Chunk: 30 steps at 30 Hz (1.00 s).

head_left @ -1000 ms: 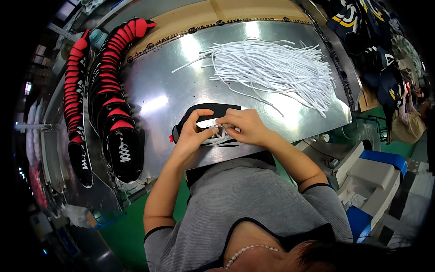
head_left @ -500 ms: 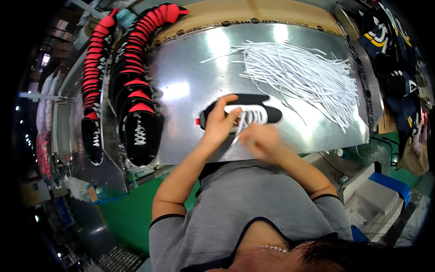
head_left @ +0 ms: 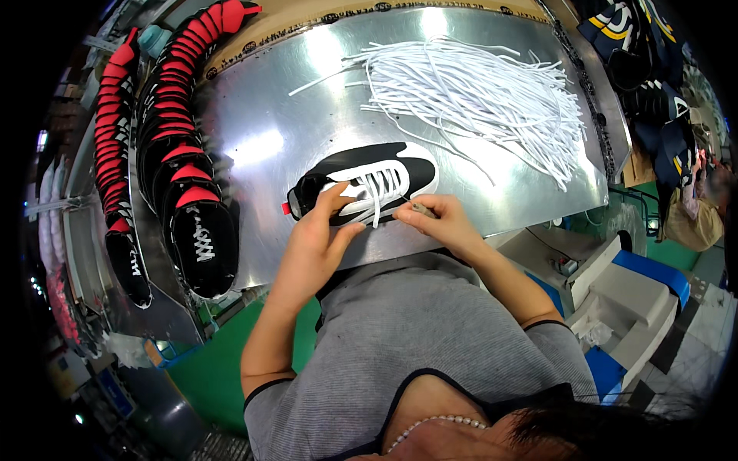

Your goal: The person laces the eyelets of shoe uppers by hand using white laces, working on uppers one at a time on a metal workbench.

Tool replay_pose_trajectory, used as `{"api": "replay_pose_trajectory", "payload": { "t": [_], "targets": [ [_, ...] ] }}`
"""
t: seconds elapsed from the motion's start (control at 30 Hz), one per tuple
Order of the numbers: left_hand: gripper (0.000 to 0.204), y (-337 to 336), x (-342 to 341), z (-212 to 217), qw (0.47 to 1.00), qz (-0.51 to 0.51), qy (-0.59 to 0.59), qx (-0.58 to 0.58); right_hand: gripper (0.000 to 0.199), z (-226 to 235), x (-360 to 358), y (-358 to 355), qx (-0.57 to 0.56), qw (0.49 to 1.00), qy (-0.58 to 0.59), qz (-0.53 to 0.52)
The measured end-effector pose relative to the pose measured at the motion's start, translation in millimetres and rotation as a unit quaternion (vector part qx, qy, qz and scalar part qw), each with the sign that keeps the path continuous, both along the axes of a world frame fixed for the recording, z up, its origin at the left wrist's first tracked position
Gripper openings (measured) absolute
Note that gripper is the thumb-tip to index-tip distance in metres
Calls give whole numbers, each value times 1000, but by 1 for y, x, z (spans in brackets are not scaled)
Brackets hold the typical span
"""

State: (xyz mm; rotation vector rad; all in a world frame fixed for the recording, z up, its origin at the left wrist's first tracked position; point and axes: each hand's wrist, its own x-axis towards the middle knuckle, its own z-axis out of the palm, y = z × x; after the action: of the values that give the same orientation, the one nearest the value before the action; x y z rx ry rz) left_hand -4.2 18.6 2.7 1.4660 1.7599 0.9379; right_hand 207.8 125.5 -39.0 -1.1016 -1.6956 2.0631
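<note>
A black-and-white shoe upper point(head_left: 361, 157) lies on the metal table in front of me, toe to the right, with a red tab at its heel. A white shoelace point(head_left: 377, 206) runs through part of its lacing panel, and a loose end hangs over the near side. My left hand point(head_left: 319, 238) grips the upper beside the ankle opening, fingers on top and thumb at the near edge. Between the thumb and fingers of my right hand point(head_left: 442, 221) is a small tool with a thin dark tip point(head_left: 421, 209), pointing at the eyelets. Its exact kind is unclear.
Many white laces point(head_left: 477, 100) are spread across the table's far right. Two long nested rows of black-and-red shoe uppers point(head_left: 204, 246) stand at the left. Dark blue-and-yellow pieces point(head_left: 615, 31) hang at the far right, above a grey bin point(head_left: 623, 292) with blue edges.
The head view has shifted. My right hand, blurred near the lace before, is now steady to the right with the small tool visible. The lace end now hangs free, and my left hand stays on the upper.
</note>
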Motion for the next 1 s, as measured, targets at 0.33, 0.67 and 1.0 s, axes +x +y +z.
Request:
{"api": "replay_pose_trajectory", "payload": {
  "t": [0.33, 0.67, 1.0],
  "targets": [
    [21, 2, 13, -8, 996, 19, 72, 43, 13, -14, -37, -13, 40, 987, 104, -117],
    [19, 14, 25, -17, 981, 67, 167, 78, 19, -9, -28, -23, 214, 967, 97, -98],
    [22, 14, 24, -19, 985, 49, 158, 46, 13, -3, -15, -23, 216, 976, 2, -31]
  ]
}}
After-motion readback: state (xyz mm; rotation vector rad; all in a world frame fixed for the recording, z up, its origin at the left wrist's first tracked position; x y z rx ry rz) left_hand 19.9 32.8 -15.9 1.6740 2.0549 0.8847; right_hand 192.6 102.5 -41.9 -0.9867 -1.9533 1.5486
